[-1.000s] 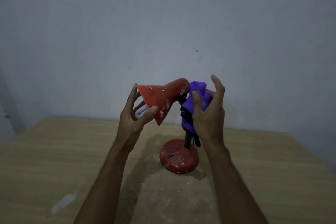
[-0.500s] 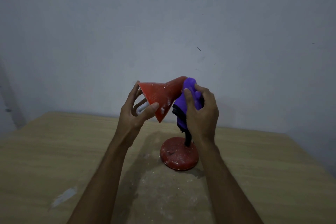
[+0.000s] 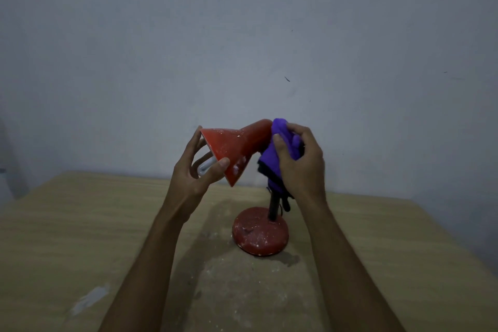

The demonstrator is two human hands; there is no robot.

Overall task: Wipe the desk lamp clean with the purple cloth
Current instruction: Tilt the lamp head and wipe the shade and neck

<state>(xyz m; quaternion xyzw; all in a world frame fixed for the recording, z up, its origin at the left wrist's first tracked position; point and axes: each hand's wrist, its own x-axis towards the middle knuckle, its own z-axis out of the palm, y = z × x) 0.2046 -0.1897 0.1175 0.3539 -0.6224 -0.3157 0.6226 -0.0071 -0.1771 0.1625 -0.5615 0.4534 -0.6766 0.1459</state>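
Note:
A red desk lamp stands on the wooden table, its cone shade tilted down to the left and speckled with white dust. A white bulb shows at the shade's mouth. My left hand holds the shade's rim, thumb on the near edge and fingers behind the far edge. My right hand grips the bunched purple cloth and presses it against the back end of the shade, where the shade meets the dark neck. The round red base is dusty too.
The wooden table carries white dust around the lamp's base and a pale smear near the front left. A plain grey wall rises right behind the table's far edge.
My right hand has closed its fingers round the cloth and pushed it left onto the shade's back end. The left hand keeps its hold on the rim.

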